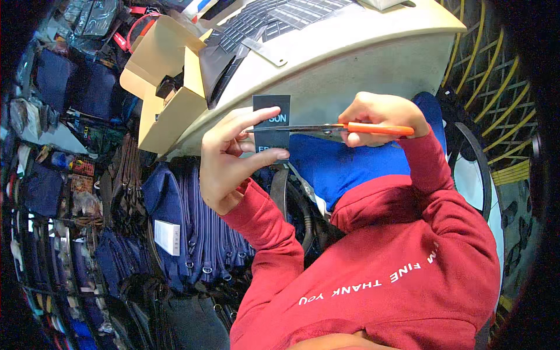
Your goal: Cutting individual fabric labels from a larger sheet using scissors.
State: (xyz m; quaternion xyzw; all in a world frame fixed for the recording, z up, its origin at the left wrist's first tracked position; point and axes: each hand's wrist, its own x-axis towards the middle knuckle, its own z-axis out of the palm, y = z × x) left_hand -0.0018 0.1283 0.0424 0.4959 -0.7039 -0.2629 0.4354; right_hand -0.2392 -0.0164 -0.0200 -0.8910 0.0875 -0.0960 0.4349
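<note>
My left hand (220,156) pinches a short black strip of printed labels (272,105) by its left side, with the thumb below and the fingers above. White lettering shows on the strip, partly covered by the fingers. In my right hand (378,111) is a pair of scissors with orange handles (382,129). Their dark blades lie level across the strip, between two printed parts, and point toward my left palm. Whether the blades are fully closed cannot be made out. Both hands are held up in front of the table's edge.
On the pale curved table (373,41) lie sheets of black labels (248,26) and a metal ruler (265,51). An opened cardboard box (195,84) stands at its left end. Navy bags (195,201) and a white box (167,237) crowd the left side. Yellow-striped mesh (493,87) stands at the right.
</note>
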